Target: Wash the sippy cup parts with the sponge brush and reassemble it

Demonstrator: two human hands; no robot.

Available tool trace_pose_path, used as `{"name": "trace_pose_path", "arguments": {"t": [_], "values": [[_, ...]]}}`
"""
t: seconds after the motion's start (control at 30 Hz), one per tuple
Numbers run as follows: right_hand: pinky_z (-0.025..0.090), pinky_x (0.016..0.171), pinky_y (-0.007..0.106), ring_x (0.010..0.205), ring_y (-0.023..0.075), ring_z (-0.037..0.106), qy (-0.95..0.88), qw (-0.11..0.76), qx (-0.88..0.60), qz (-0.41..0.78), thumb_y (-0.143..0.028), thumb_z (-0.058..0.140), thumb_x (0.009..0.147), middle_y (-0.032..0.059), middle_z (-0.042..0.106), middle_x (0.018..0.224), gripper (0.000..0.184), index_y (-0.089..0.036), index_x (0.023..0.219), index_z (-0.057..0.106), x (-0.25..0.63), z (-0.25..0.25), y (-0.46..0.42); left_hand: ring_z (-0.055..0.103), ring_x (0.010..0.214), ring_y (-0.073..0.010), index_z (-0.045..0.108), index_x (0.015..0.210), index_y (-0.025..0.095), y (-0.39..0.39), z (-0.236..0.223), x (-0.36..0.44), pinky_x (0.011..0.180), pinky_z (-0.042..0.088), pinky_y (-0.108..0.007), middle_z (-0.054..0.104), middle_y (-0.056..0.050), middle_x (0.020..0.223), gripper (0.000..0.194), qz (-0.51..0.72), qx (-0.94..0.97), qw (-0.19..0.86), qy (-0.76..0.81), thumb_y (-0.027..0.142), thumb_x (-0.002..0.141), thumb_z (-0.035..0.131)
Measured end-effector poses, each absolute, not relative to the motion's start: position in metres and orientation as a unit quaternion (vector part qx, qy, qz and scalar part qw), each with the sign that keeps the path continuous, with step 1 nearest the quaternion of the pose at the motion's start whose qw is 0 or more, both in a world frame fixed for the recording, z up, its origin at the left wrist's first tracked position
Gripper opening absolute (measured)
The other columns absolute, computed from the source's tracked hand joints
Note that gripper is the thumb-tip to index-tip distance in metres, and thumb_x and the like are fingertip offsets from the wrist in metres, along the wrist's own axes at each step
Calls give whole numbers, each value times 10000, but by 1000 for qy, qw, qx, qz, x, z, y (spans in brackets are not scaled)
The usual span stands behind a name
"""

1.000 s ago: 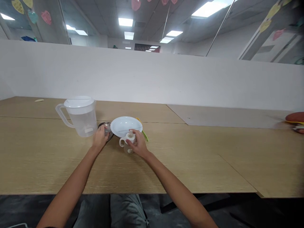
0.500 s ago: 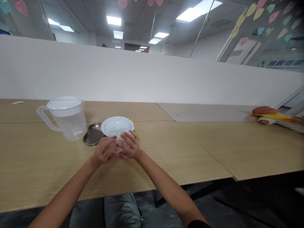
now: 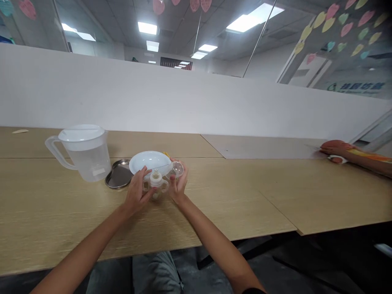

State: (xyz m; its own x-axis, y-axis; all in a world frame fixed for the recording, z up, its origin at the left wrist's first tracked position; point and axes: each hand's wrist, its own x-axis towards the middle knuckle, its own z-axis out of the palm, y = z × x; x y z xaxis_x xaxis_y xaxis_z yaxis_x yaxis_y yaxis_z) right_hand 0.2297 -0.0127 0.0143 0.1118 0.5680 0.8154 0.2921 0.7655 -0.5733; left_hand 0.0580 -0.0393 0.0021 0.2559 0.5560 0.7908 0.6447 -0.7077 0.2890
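Observation:
A small clear baby bottle (image 3: 155, 187) with a white collar, a teat on top and two side handles stands upright in front of me. My left hand (image 3: 137, 188) is closed around its left side, with the thumb across the front. To the right of it, my right hand (image 3: 180, 182) grips a clear dome-shaped bottle cap (image 3: 177, 168), held apart from the teat. Just behind the bottle is a white oval bowl (image 3: 147, 159), its near rim partly covered by the hands. A yellow thing (image 3: 166, 154) peeks out behind the bowl's right side.
Left of the bowl lies a shallow metal tray (image 3: 119, 174), beside a lidded clear plastic pitcher (image 3: 88, 153). A thin pale piece (image 3: 20, 131) lies at the far left. Another person's arm (image 3: 352, 152) rests on the table at the far right. A white partition (image 3: 183, 102) rises behind.
Both hands were together over the bottle. Now the clear cap is off and has moved right in my right hand, exposing the teat. The other person's arm has shifted.

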Motion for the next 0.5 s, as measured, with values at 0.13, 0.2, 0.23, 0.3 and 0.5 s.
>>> {"name": "trace_pose_path", "arguments": {"t": [0.13,0.2,0.23,0.3,0.5], "values": [[452,985,480,1206,251,547,-622,712,-290,149,-639,411,880,204,549,1289,580,-197,1241,314,224,20,-15,532,1175,-263,234,1446,229,-40,2,59,1032,383,-476,595,-118,1207,685,-480,-780,37,-399,413,874,563],[453,979,482,1197,254,555,-622,712,-284,161,-628,448,871,209,564,1274,571,-197,1222,319,222,22,-17,519,1173,-262,317,1408,231,-41,7,59,1033,381,-463,570,-116,1222,642,-486,-776,22,-401,447,861,574],[452,978,485,1191,256,559,-621,712,-284,163,-620,462,869,208,571,1265,566,-197,1218,321,222,22,-18,506,1184,-257,364,1384,232,-42,10,59,1037,378,-453,551,-114,1242,590,-493,-772,9,-401,452,871,556],[446,981,488,1174,256,568,-619,713,-285,165,-604,489,864,204,582,1251,556,-198,1211,333,222,23,-18,485,1203,-239,477,1305,237,-43,20,61,1041,377,-424,526,-102,1265,440,-521,-752,-19,-403,437,913,488],[489,933,450,1097,240,606,-598,711,-321,184,-577,487,875,176,602,1204,530,-198,1218,347,224,21,-12,518,1154,-221,677,1001,242,-36,41,69,1030,386,-409,574,-59,1178,293,-576,-693,-49,-430,439,919,476]]}}
